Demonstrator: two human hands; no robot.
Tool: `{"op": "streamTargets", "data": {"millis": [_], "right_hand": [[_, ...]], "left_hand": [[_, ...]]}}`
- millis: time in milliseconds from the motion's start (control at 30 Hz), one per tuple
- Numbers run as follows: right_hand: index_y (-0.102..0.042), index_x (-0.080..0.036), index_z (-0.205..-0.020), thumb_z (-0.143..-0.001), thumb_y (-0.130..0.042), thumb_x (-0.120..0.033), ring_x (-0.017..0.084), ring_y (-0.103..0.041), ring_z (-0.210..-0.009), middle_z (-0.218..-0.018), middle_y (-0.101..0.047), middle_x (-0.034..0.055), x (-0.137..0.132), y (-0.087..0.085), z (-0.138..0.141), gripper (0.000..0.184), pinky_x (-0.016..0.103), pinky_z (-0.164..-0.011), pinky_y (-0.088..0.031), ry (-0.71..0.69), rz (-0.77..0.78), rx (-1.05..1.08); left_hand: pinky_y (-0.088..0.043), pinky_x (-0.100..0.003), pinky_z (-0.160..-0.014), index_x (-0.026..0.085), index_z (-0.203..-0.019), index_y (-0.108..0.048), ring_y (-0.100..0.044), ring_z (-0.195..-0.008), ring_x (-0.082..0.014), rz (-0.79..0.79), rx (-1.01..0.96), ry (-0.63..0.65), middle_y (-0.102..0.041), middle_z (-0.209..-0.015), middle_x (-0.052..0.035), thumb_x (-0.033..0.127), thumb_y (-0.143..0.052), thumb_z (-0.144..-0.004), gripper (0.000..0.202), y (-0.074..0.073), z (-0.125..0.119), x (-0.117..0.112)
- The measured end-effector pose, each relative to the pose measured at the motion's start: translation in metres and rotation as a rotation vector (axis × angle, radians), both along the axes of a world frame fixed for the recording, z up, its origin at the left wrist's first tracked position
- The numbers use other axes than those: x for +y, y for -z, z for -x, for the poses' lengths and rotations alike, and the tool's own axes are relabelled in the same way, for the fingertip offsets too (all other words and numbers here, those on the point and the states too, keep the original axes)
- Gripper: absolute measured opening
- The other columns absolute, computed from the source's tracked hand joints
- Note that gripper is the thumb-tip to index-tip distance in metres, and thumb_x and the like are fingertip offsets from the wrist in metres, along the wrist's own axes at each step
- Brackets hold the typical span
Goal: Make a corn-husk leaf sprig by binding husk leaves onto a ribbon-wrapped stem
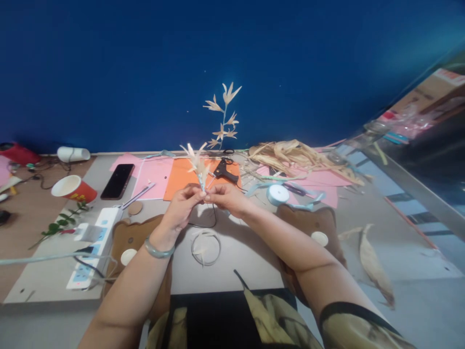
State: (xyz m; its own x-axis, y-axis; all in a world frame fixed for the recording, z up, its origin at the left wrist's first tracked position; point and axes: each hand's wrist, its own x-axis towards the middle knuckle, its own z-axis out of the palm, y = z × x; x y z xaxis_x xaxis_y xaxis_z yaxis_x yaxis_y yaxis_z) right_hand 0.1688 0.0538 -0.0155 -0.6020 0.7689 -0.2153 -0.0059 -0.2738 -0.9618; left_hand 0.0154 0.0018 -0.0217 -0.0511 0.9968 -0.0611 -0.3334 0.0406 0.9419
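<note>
A blue wall closes off the far side of the grey counter, whose near edge runs just in front of the seated person. The husk flower is held upright above the middle of the counter, at the far reach of the forearms. The left hand pinches its narrow base between thumb and fingers; the right hand pinches at the same spot, fingertips meeting. Progress, as judged: petals are gathered and spread, so the head appears formed; the fingers cover the base, and whether its binding is complete cannot be told. Behind it stands a spray bearing several similar flowers, apparently finished. A black glue gun lies just beyond the right hand on an orange sheet. A heap of husk strips, far right, remains loose. Nearer on the right is a ribbon roll. On the left, a phone, a paper cup and a power strip limit sideways movement. The most usable room lies between the forearms, around a thin ring, and extends to the near edge.
</note>
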Motion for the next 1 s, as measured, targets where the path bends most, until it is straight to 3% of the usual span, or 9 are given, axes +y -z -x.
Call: {"op": "streamTargets", "data": {"millis": [267, 433, 867, 1000], "right_hand": [[-0.062, -0.013, -0.063, -0.058, -0.08, -0.04, 0.008, -0.049, -0.055, -0.06, -0.06, -0.0014, -0.005, -0.004, -0.001, 0.034, 0.021, -0.053, -0.037, 0.039, -0.201, -0.06], [-0.065, -0.012, -0.065, -0.059, -0.08, -0.038, 0.01, -0.054, -0.06, -0.064, -0.064, 0.0008, -0.007, -0.004, -0.002, 0.031, 0.023, -0.059, -0.041, 0.05, -0.283, -0.107], [-0.067, -0.013, -0.069, -0.066, -0.076, -0.031, 0.011, -0.057, -0.063, -0.066, -0.065, 0.0002, -0.012, -0.005, -0.002, 0.021, 0.024, -0.066, -0.044, 0.092, -0.317, -0.076], [-0.066, -0.014, -0.068, -0.068, -0.075, -0.032, 0.011, -0.058, -0.063, -0.065, -0.065, -0.0007, -0.009, -0.003, -0.003, 0.02, 0.024, -0.067, -0.045, 0.09, -0.277, -0.031]], "left_hand": [[-0.042, -0.022, -0.065, 0.013, -0.06, -0.065, -0.053, -0.061, -0.0085, 0.07, 0.021, -0.008, -0.058, -0.061, 0.0015, 0.032, -0.081, -0.059, 0.026, -0.001, 0.001, -0.001], [-0.041, -0.021, -0.061, 0.012, -0.059, -0.059, -0.053, -0.058, -0.0076, 0.078, -0.005, -0.017, -0.058, -0.059, 0.0026, 0.03, -0.082, -0.057, 0.03, -0.002, 0.0, -0.001], [-0.052, -0.027, -0.061, 0.014, -0.067, -0.053, -0.06, -0.057, -0.0111, 0.166, -0.059, 0.043, -0.061, -0.059, 0.0017, 0.032, -0.081, -0.059, 0.034, -0.005, -0.003, -0.003], [-0.053, -0.027, -0.066, 0.014, -0.088, -0.062, -0.063, -0.064, -0.0114, 0.157, -0.1, 0.112, -0.065, -0.073, -0.0006, 0.029, -0.08, -0.061, 0.035, -0.006, -0.001, -0.003]]}}
